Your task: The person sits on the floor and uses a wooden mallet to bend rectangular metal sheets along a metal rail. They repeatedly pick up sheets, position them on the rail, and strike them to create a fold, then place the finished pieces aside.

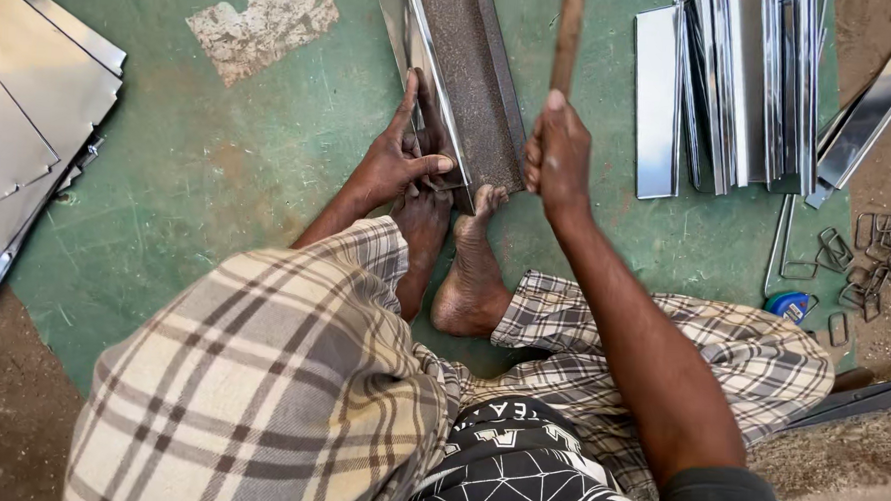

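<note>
green floor mat, metal sheets, folded strips

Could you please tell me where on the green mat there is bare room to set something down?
Bare green mat lies between the flat sheets and the left hand. Right of the right hand it is crowded: folded strips, wire loops.

place: sheet-metal workshop | signs: cut metal sheets, folded metal strips, wire loops, worn green floor
</note>
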`<state>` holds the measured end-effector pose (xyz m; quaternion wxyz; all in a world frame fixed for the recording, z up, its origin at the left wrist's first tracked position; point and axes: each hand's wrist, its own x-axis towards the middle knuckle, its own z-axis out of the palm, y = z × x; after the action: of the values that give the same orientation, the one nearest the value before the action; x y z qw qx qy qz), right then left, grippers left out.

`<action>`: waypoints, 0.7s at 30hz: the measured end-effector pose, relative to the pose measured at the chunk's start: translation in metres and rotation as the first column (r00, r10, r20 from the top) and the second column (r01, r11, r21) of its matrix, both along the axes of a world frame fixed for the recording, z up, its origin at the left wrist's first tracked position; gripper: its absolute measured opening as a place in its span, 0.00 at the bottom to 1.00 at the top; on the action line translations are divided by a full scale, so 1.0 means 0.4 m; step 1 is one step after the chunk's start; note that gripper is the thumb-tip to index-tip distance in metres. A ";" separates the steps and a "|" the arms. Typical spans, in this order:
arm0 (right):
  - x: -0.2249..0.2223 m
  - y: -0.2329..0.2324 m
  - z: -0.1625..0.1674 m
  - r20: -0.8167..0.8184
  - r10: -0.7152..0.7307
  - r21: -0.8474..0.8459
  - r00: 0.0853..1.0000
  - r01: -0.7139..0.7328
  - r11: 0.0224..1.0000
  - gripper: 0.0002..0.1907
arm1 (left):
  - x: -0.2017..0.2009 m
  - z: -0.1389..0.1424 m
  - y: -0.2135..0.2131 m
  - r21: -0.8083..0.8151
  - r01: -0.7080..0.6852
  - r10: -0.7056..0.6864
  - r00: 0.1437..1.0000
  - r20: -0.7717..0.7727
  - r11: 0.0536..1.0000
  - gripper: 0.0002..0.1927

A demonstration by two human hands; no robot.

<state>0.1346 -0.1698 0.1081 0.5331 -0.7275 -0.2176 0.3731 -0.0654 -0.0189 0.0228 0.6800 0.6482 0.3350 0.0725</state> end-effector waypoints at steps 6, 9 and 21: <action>-0.065 -0.230 0.110 -0.054 -0.121 0.264 0.991 0.131 0.956 0.27 | -0.009 -0.017 0.007 0.297 0.003 -0.082 0.963 0.255 0.955 0.67; -0.095 -0.307 0.116 -0.102 -0.200 0.484 0.974 0.224 0.846 0.24 | -0.015 -0.002 0.007 -0.021 -0.011 0.011 1.000 -0.007 1.000 0.66; -0.194 -0.440 -0.055 -0.069 -0.063 -0.023 0.996 0.062 0.998 0.25 | -0.005 0.015 0.019 0.044 -0.051 0.050 0.999 0.022 0.998 0.65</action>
<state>0.0572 -0.3459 0.0862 0.5441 -0.7261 -0.1719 0.3837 -0.0673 -0.0113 0.0289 0.6667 0.6539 0.3424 0.1038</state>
